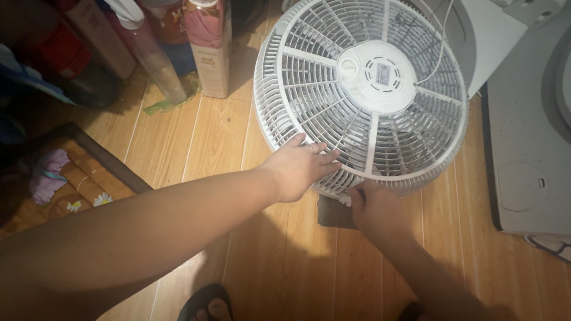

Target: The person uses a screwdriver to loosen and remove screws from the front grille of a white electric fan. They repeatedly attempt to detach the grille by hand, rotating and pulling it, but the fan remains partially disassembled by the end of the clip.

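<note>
A white round fan lies face-down on the wooden floor, its rear grille and the round motor cap turned up toward the camera, filling the upper middle of the view from about 11 to 2 o'clock. A thin white cord runs off the cap toward 1 o'clock.

The left hand lies flat on the grille at the fan's 7 o'clock edge, fingers spread and pressed down on the ribs, pinching nothing. The right hand sits at the fan's 6 o'clock rim, just below it, fingers curled up against or under the edge; whether its grip closes on the rim or on the dark pad beneath cannot be told, as the fingertips are hidden in shadow.

At 11 o'clock stand a tall pink carton and a clear plastic bottle. A patterned mat lies at 9 o'clock, a grey appliance at 3 o'clock.

Risks, as I judge them: the grille ribs look thin, so hard pressure from the flat left hand could bend or snap one. Fingertips of the right hand could be nipped between rim and floor if the fan tips or drops back. The cord could snag and drag on anything nearby if the fan is turned.
</note>
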